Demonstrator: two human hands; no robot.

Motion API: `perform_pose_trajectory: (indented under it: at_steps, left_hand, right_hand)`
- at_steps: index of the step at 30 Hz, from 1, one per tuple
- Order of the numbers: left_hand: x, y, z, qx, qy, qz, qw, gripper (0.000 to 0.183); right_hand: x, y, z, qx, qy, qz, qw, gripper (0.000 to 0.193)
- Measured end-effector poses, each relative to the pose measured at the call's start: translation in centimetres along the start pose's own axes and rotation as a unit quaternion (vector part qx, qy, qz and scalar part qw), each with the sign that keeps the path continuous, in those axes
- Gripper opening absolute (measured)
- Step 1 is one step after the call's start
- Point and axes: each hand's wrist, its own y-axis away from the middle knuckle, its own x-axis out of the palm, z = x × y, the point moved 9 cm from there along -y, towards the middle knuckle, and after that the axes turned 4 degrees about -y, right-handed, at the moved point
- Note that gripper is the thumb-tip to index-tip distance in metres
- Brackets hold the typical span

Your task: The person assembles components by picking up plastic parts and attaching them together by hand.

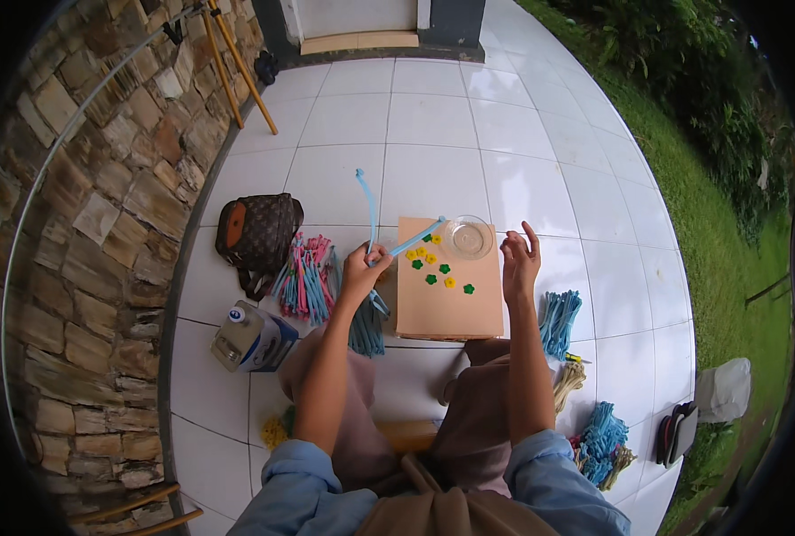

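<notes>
Nearest the camera are the person's blue sleeves and folded legs, seated on the white tiled floor (433, 116). The left hand (362, 268) is closed in a pinch around light blue pipe cleaners (368, 205), one rising upward and another slanting right over the board. The right hand (520, 261) is open with fingers spread, hovering at the right edge of the peach board (447, 308) and gripping nothing.

On the board lie small yellow and green flowers (433, 263), with a clear dish (468, 238) at its far corner. The slanting stem passes close over the flowers and ends just beside the dish; a careless swing could, I judge, scatter the flowers or nudge the dish off the board. The thin stems could also bend out of shape if squeezed hard.

Around the board: a bundle of pink and blue stems (306, 277) on the left, a dark patterned bag (256, 234) beyond it, a white and blue bottle (247, 339) nearer. Blue bundles (558, 317) lie to the right. This is an outdoor terrace, with a stone wall (103, 232) on the left and grass (710, 205) on the right.
</notes>
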Motion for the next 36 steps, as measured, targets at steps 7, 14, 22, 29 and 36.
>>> perform_pose_trajectory:
  at_steps: [7, 14, 22, 29, 36]
  left_hand:
    - [-1.0, -0.6, 2.2, -0.108, 0.025, -0.083, 0.99, 0.033]
    - [0.7, -2.7, -0.8, -0.095, 0.189, -0.071, 0.975, 0.033]
    - [3.8, -3.4, -0.1, -0.099, 0.215, -0.048, 0.97, 0.035]
    - [4.2, -2.9, -0.6, -0.099, 0.11, -0.022, 0.989, 0.03]
    - [3.4, -2.5, -0.7, -0.079, 0.065, -0.01, 0.995, 0.02]
  right_hand:
    - [-6.0, -0.9, -1.3, 0.048, 0.398, 0.021, 0.916, 0.027]
    - [-1.5, 3.5, -11.1, -0.006, 0.595, 0.292, 0.749, 0.06]
    - [-1.1, 3.4, -11.5, -0.049, 0.619, 0.324, 0.714, 0.057]
    - [-2.2, 3.2, -11.5, 0.006, 0.559, 0.277, 0.782, 0.058]
    - [-0.4, 4.5, -11.2, -0.105, 0.59, 0.338, 0.725, 0.058]
